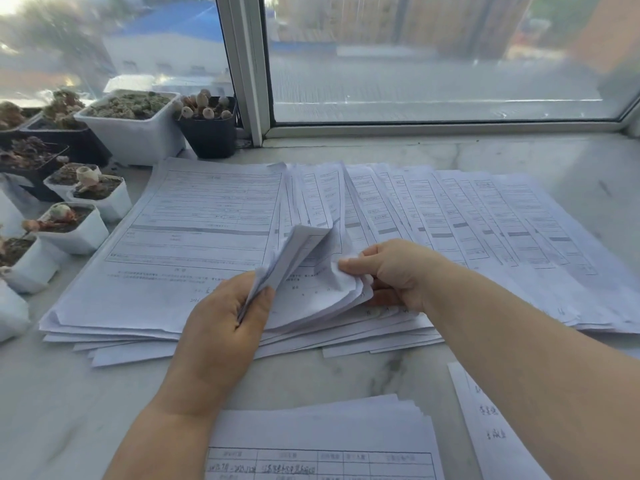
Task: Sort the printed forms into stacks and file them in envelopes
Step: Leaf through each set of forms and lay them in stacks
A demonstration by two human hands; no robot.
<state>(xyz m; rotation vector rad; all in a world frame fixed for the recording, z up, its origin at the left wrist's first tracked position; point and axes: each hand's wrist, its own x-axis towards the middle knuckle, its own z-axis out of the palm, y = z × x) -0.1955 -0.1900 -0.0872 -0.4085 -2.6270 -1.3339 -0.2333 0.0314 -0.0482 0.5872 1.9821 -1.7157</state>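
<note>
Printed forms [485,216] lie fanned out in overlapping rows across a marble sill, with one flat stack [173,237] on the left. My left hand [228,313] grips a lifted, curled bundle of sheets [294,251] by its lower edge. Just to the right, my right hand [391,271] pinches the bent corner of a few sheets [332,292] between thumb and fingers. A second stack of forms [322,441] with a printed table lies near the front edge. A sheet with handwriting [485,427] lies at the front right, partly under my right forearm. No envelope is in view.
Several small white and black pots with succulents [135,126] crowd the left side of the sill, right beside the paper. The window frame [249,71] and glass close off the back. Bare marble [69,403] shows at the front left and far right.
</note>
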